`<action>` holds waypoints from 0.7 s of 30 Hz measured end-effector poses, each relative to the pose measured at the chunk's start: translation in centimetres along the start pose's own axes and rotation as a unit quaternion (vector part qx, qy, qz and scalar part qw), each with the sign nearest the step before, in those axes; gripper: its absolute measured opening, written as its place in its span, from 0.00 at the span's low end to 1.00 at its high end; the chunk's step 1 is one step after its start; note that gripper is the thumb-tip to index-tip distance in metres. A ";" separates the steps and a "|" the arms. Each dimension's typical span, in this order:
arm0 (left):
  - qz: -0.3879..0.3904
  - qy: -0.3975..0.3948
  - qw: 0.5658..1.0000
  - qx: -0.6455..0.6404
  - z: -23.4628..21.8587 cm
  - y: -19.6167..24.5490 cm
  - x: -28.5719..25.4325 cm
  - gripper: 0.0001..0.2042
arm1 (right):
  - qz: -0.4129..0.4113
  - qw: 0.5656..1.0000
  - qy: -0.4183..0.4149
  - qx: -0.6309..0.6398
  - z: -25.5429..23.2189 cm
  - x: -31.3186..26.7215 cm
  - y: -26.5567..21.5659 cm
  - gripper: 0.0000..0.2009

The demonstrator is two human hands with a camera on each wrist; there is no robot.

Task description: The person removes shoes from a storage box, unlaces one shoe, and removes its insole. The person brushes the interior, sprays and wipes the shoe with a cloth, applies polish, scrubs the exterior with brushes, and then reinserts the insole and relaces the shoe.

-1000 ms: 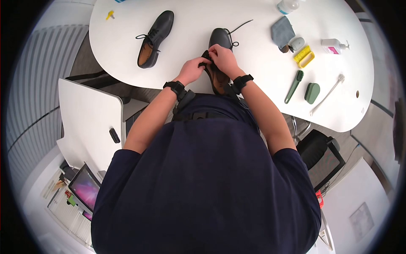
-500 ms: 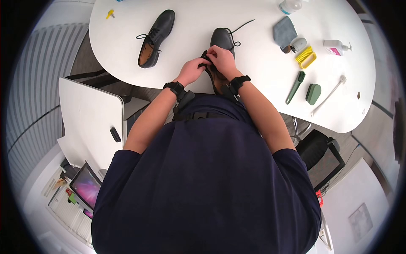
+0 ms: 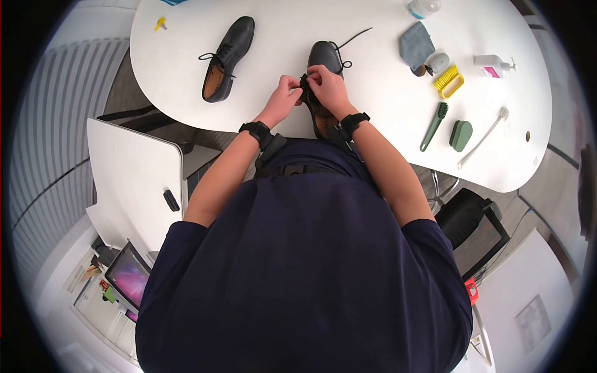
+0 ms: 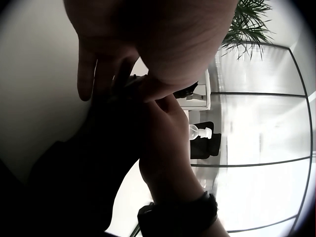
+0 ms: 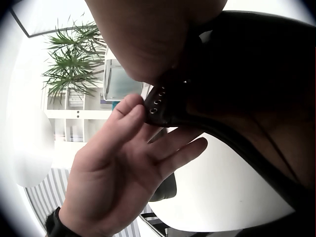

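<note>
A black leather lace-up shoe (image 3: pixel 324 56) points away from me at the table's near edge, its tan insole showing. One loose lace end (image 3: pixel 356 38) stretches out to the right of its toe, with a small lace loop (image 3: pixel 346 64) below. My left hand (image 3: pixel 281 102) pinches the left eyelet flap (image 5: pixel 157 104) between thumb and index finger; its other fingers are spread in the right wrist view. My right hand (image 3: pixel 329 88) bends over the lacing, fingertips and thumb together beside that flap. What lies between those fingertips is hidden.
Another black shoe (image 3: pixel 230 56), laced, lies to the left. On the right are a grey cloth (image 3: pixel 416 46), a yellow brush (image 3: pixel 449 82), a green handled brush (image 3: pixel 433 127), a green oval brush (image 3: pixel 460 135), a long white-tipped stick (image 3: pixel 484 138) and a pump bottle (image 3: pixel 494 66).
My left hand's fingers have moved from being folded over the flap to pinching its edge, lifting slightly away from my body. My right hand stays at the lacing, and the shoe barely moves.
</note>
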State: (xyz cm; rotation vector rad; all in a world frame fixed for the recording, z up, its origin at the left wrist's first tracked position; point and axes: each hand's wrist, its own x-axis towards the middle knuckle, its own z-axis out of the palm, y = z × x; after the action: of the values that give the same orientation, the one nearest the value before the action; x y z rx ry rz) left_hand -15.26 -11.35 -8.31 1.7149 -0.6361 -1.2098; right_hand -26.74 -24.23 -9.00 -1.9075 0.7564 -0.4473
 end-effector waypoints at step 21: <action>-0.070 0.099 0.993 -0.016 -2.3 2.4 1.6 0.09 | 0.023 0.999 0.022 -0.034 -0.8 -0.2 -0.2 0.08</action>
State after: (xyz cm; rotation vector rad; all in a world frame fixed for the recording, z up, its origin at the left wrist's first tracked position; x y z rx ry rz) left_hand -12.30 -12.82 -6.62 1.8491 -0.3815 -1.1211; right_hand -27.32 -24.50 -8.47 -1.9448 0.8525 -0.4402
